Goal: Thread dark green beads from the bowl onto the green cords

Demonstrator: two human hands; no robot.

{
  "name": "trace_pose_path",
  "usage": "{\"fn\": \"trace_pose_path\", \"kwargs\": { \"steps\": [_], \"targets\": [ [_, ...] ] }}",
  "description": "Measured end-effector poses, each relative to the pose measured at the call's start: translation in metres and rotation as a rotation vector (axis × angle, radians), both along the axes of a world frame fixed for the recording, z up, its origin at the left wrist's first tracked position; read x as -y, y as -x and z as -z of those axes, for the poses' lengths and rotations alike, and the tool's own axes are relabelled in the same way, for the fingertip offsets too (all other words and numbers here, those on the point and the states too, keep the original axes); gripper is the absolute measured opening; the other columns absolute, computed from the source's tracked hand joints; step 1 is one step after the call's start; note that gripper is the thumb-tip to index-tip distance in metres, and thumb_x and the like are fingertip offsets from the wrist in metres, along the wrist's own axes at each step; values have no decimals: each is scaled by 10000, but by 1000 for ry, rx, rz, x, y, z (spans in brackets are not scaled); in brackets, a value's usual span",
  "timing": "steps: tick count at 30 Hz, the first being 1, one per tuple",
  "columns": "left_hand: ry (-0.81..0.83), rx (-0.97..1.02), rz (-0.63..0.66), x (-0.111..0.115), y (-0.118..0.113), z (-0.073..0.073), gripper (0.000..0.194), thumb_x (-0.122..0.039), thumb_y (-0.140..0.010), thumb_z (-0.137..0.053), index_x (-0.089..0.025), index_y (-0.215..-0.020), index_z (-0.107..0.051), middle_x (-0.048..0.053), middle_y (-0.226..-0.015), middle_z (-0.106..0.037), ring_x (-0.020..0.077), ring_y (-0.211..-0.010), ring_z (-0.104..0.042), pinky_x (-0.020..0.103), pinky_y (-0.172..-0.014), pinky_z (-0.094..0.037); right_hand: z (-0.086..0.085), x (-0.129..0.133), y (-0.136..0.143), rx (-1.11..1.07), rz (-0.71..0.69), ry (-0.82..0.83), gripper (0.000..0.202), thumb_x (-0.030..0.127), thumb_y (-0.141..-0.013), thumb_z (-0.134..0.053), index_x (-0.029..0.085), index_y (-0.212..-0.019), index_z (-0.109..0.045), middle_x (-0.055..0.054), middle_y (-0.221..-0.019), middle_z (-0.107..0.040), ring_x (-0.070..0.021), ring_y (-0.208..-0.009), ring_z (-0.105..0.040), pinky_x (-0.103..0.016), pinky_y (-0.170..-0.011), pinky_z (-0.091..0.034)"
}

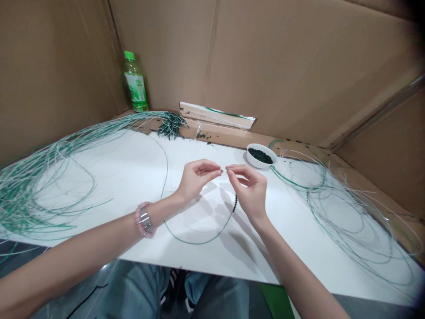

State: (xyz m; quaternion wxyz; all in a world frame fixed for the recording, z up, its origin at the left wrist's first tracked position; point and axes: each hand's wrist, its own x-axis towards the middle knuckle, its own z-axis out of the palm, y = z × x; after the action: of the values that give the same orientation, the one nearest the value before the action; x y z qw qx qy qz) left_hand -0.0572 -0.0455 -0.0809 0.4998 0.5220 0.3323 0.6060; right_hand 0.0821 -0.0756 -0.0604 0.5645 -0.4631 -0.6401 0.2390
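Note:
Both hands are raised over the white tabletop, their pinched fingertips nearly meeting. My left hand (pixel 198 177) is closed, thumb against fingers, with a tiny thing at the tips too small to name. My right hand (pixel 248 186) pinches a thin green cord (pixel 202 243), whose end at the fingertips is hard to see. Below that hand hangs a short row of small dark beads (pixel 235 204) threaded on the cord. From there the cord loops down across the table, passes by my left wrist and runs toward the back. A white bowl (pixel 272 162) of dark beads stands beyond my right hand.
Long green and white cords (pixel 63 155) lie heaped at the left, ending in a beaded bunch (pixel 171 125) at the back. More coiled cords (pixel 332 212) spread over the right side. A green bottle (pixel 136 84) stands in the corner against cardboard walls (pixel 265 57).

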Motion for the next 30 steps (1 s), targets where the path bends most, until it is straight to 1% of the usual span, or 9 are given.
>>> {"fn": "trace_pose_path", "kwargs": {
  "steps": [4,7,14,23,30],
  "targets": [
    [-65,-23,6,0,1,2,156,-206,-598,-769,-140,-677,-651,14,-694,-661,123,-689,-637,247,-696,-535,-2,-1,-4,214,48,-118,61,158,-745,-588,185,-726,-639,2,-695,-658,-123,-626,-633,-245,-634,-553],
    [-99,-42,11,0,1,2,142,-198,-619,-756,-139,-683,-644,14,-700,-654,121,-694,-635,246,-698,-532,-2,-1,-4,283,52,-158,79,130,-734,-576,183,-724,-634,8,-673,-645,-114,-590,-618,-235,-619,-550],
    [-115,-60,10,0,2,2,146,-205,-621,-754,-134,-675,-639,21,-688,-653,128,-684,-631,265,-701,-530,-3,-1,-4,329,33,-186,89,121,-730,-560,181,-723,-626,-2,-697,-653,-121,-611,-613,-237,-611,-543],
    [-128,-117,10,1,3,3,126,-222,-659,-727,-136,-695,-641,33,-716,-660,136,-710,-630,273,-726,-525,-5,0,-4,369,26,-161,92,152,-749,-542,202,-717,-612,-9,-703,-652,-129,-590,-600,-253,-597,-521],
    [-212,-230,-20,3,6,4,105,-245,-708,-692,-146,-723,-661,40,-737,-682,140,-710,-635,261,-709,-524,-5,0,-5,417,17,-176,105,122,-739,-540,199,-711,-607,-5,-691,-641,-115,-556,-562,-244,-578,-485]
  ]
}}
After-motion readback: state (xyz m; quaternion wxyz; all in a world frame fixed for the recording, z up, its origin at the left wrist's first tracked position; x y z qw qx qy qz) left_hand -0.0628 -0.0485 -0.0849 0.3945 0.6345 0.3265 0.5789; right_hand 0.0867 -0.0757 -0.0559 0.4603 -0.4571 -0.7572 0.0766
